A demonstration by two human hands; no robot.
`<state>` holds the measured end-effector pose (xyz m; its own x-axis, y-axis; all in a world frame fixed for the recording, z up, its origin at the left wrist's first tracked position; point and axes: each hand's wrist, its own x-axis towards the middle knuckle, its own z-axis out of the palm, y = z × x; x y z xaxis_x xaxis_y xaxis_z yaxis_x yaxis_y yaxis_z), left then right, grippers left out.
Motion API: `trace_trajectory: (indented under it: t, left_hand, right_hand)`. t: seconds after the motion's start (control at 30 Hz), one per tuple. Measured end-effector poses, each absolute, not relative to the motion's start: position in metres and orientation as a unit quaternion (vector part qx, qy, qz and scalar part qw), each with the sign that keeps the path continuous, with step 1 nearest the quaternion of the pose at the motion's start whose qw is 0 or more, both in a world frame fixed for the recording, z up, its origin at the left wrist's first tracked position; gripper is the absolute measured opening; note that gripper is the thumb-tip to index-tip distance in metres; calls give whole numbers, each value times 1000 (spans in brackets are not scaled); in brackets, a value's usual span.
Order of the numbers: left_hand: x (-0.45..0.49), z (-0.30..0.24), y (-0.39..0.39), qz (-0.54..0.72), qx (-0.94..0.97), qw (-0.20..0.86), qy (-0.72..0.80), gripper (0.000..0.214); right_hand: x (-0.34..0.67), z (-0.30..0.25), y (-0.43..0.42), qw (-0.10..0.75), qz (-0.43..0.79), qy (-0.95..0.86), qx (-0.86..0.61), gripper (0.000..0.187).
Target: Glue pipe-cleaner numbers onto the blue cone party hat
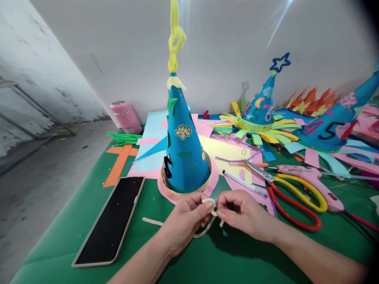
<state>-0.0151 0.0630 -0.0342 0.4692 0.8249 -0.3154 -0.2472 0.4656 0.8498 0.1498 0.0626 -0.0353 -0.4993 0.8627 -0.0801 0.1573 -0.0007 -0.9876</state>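
Observation:
A cream pipe cleaner (pixel 152 222) is pinched between the fingertips of my left hand (pixel 183 221) and my right hand (pixel 245 215). It bends into a small loop at the fingers, and a longer curve hangs beneath; one straight end sticks out left, behind my left hand. Directly beyond my hands stands a blue paper cone hat (pixel 185 157) with a pink brim (pixel 212 182). Leaf shapes and a cloud shape decorate its side, and a twisted yellow pipe cleaner (pixel 172 59) rises from the tip. My fingers partly cover the pipe cleaner.
Left lies a phone (pixel 111 223); behind it are orange paper strips (pixel 120 165) and a pink flask (pixel 126 117). To the right are scissors (pixel 296 197), a pen (pixel 241 182), a pink glue gun (pixel 319 183) and two more blue hats (pixel 262 104). Paper sheets cover the green table's back.

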Motion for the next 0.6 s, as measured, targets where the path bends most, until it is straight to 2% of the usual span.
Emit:
trace_trajectory:
  t: [0.27,0.6]
  left_hand:
    - [-13,-37,59,389,396,735,388,12]
    - [-16,-36,60,383,424,706,419,19]
  right_hand:
    - [144,-35,61,330,561,-632,-420,19]
    - [146,-34,63,333,577,-627,-404,23]
